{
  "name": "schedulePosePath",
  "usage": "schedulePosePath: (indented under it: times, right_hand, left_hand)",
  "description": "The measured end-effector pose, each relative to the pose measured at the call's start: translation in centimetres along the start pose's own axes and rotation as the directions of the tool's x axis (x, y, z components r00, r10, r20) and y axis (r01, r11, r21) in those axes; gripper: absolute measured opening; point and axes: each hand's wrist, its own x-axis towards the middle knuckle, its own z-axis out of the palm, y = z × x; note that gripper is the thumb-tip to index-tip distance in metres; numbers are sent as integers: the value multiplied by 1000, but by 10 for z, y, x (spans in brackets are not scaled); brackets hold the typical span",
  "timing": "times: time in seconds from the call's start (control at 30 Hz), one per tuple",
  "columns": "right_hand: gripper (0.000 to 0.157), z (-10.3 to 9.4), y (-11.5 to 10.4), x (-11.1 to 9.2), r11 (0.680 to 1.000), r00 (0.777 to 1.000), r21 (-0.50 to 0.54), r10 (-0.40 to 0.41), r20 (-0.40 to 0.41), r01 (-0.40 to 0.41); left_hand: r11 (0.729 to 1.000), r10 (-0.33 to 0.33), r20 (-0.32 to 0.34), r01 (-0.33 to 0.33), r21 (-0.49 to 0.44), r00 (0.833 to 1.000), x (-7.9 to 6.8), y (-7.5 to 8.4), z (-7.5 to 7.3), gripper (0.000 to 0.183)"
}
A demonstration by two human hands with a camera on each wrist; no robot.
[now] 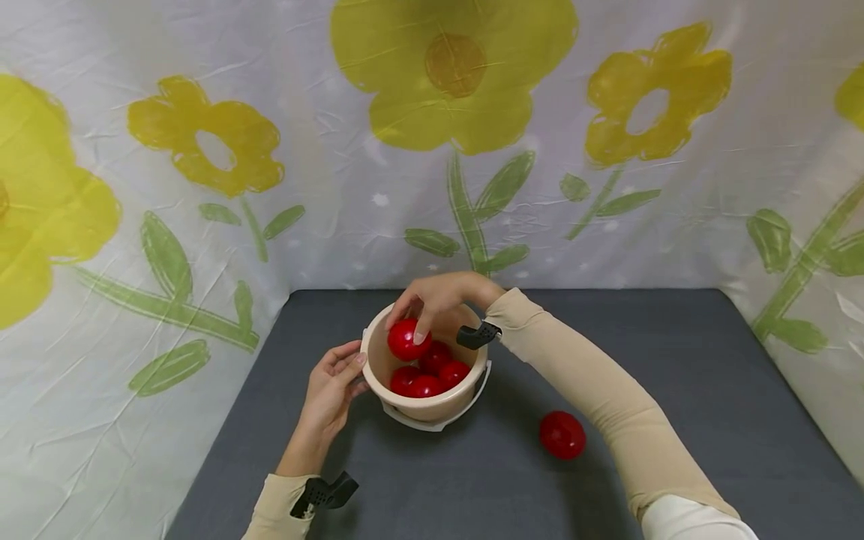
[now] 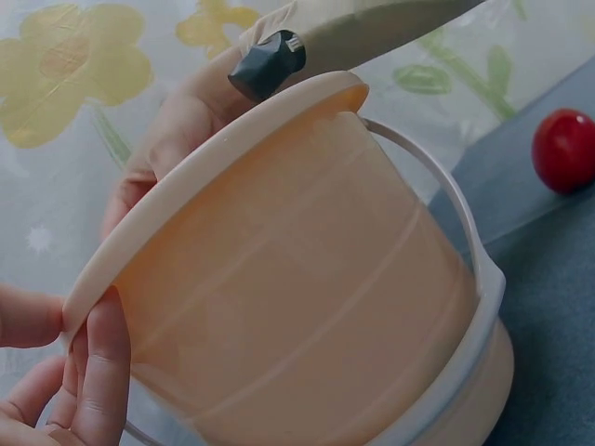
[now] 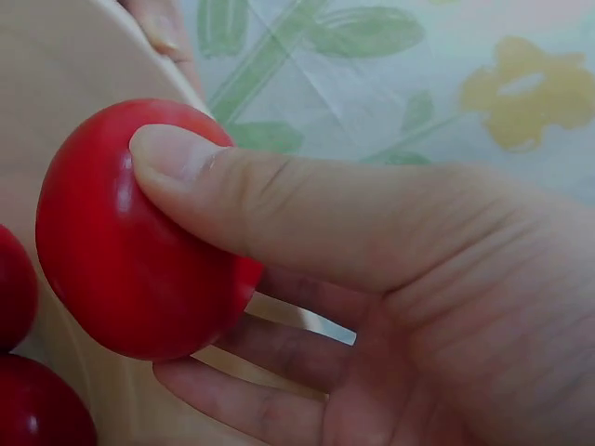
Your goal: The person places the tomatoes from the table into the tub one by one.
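Note:
A cream bucket [image 1: 375,351] stands on the dark table, its handle hanging down at the front. My left hand [image 1: 331,401] pinches the left side of the rim, thumb and fingers on either side of it in the left wrist view. With thumb and fingers, my right hand [image 1: 437,298] grips a glossy red tomato [image 3: 139,242] inside the bucket's mouth. Several more red tomatoes [image 1: 427,385] lie at the bottom of the bucket. Another tomato [image 1: 562,435] rests on the table, right of the bucket, near the right forearm.
The dark grey table [image 1: 472,480] reaches back to a pale curtain [image 1: 324,210] printed with yellow flowers, which also hangs along both sides. A sleeved right forearm [image 1: 587,382] crosses above the table's right part. Each wrist bears a small black camera [image 1: 324,495].

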Motion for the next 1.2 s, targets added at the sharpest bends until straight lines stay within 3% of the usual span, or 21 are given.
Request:
schedulePosePath:
  times: [0.27, 0.33, 0.43, 0.5, 0.57, 0.63, 0.7, 0.8, 1.0, 1.2]
  right_hand:
    - [49, 8, 6, 5, 998, 999, 45, 42, -23, -41]
    - [49, 12, 8, 5, 992, 997, 110, 70, -20, -68]
    - [50, 17, 9, 5, 966, 993, 233, 118, -18, -111]
    - [51, 21, 9, 6, 930, 987, 336, 158, -9, -146]
    - [52, 23, 10, 7, 913, 984, 375, 176, -4, -162]
    - [52, 24, 11, 9, 924, 985, 346, 171, -3, -160]
    - [51, 23, 13, 11, 962, 991, 242, 131, -7, -126]
    - [50, 23, 16, 14, 992, 997, 104, 74, -13, -72]
    - [49, 25, 20, 17, 999, 998, 16, 52, -32, -51]
    - [49, 28, 20, 17, 998, 998, 5, 66, -26, -66]
  left_hand:
    - [1000, -7, 0, 7, 1, 1000, 0, 0, 1, 32]
    - [1000, -9, 1, 9, 3, 1000, 1, 1, 1, 33]
    - [1000, -9, -1, 9, 5, 1000, 1, 1, 1, 33]
    - [1000, -9, -3, 9, 6, 1000, 1, 1, 1, 33]
    - [1000, -8, -3, 8, 5, 1000, 1, 1, 0, 33]
    - [1000, -8, -1, 8, 4, 1000, 1, 1, 0, 33]
    - [1000, -7, 0, 7, 4, 1000, 1, 0, 0, 33]
    - [1000, -6, 0, 6, 7, 1000, 1, 0, 0, 33]
    - [1000, -7, 0, 7, 5, 1000, 1, 0, 0, 32]
    - [1000, -5, -1, 5, 7, 1000, 0, 0, 0, 31]
